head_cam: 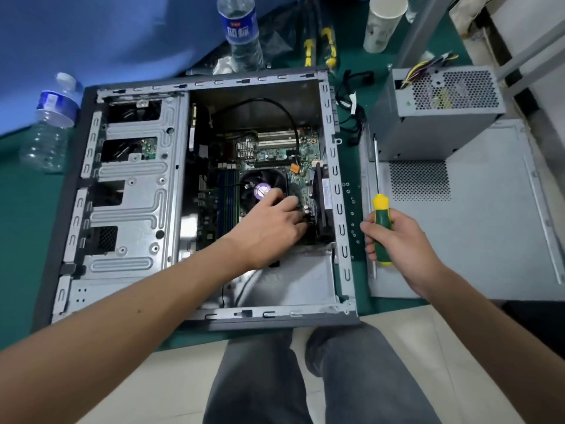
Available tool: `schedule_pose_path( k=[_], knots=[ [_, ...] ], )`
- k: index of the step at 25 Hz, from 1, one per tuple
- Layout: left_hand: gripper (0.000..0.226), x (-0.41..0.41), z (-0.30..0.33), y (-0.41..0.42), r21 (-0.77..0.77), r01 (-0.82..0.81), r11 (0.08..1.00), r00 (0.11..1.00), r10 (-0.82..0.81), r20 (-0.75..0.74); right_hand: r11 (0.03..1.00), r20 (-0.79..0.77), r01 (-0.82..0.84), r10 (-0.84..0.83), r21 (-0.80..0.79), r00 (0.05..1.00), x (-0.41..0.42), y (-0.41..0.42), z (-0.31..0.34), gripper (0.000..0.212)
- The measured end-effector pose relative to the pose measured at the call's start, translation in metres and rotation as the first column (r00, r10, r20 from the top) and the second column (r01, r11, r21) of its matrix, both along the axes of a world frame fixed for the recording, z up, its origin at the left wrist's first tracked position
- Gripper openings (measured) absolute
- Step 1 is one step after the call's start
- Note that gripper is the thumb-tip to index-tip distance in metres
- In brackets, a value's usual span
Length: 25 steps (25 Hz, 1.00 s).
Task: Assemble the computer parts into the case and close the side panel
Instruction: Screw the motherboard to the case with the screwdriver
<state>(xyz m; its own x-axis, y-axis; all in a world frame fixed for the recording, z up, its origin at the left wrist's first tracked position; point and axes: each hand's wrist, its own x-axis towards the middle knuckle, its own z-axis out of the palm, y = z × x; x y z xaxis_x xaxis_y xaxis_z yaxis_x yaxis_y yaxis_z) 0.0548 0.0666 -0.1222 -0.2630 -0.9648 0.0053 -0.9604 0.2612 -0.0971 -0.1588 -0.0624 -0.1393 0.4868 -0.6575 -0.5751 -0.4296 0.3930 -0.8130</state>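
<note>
My left hand (275,223) reaches into the open computer case (195,84) at the middle of the frame, fingers curled down by the lower right edge of the cooler fan (261,191). They seem to be working at something small on the circuit board (275,151), but I cannot tell whether they pinch anything, as the fingertips are hidden. My right hand (397,240) waits just right of the case, fingers wrapped round the green and yellow handle of a screwdriver (380,221), its shaft pointing toward the top of the frame. I judge I keep it ready for driving a screw once the left hand has set things in place.

The case lies on its side so I can work down into it. The power supply (440,111), still outside, sits at the upper right on the loose side panel (489,228), both kept close for later fitting.

Everything rests on a green mat (18,240) on the table. Two water bottles (50,123) stand along the upper left and top, and a paper cup (383,22) and more screwdrivers at the top. Pale floor tiles (153,387) show below, past my knees.
</note>
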Motion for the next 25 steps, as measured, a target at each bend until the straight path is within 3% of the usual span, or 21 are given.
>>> schedule_pose_path(
  k=[9,12,15,17,21,25],
  knots=[
    [0.019,-0.007,-0.027,-0.013,-0.020,-0.062,0.998,0.998,0.061,-0.033,0.997,-0.019,0.029,-0.031,-0.068,0.999,-0.010,-0.017,-0.007,0.011],
    [0.028,-0.008,-0.032,-0.010,-0.069,-0.158,0.985,0.971,0.142,-0.192,0.953,-0.131,-0.103,0.068,-0.285,0.989,-0.018,-0.030,-0.013,0.022],
    [0.036,-0.008,-0.031,-0.012,-0.132,-0.190,0.973,0.955,0.153,-0.252,0.694,-0.385,-0.374,0.150,-0.615,0.911,-0.027,-0.047,-0.024,0.025],
    [0.034,-0.010,-0.030,-0.015,-0.174,-0.157,0.972,0.969,0.117,-0.217,0.528,-0.455,-0.463,0.156,-0.712,0.877,-0.029,-0.058,-0.033,0.022],
    [0.029,-0.011,-0.036,-0.019,-0.245,-0.217,0.945,0.958,0.158,-0.240,0.348,-0.457,-0.464,0.108,-0.815,0.883,-0.035,-0.070,-0.058,0.026],
    [0.030,-0.009,-0.038,-0.018,-0.187,-0.204,0.961,0.953,0.151,-0.262,0.153,-0.439,-0.438,0.032,-0.886,0.898,-0.041,-0.067,-0.079,0.023]
  ],
)
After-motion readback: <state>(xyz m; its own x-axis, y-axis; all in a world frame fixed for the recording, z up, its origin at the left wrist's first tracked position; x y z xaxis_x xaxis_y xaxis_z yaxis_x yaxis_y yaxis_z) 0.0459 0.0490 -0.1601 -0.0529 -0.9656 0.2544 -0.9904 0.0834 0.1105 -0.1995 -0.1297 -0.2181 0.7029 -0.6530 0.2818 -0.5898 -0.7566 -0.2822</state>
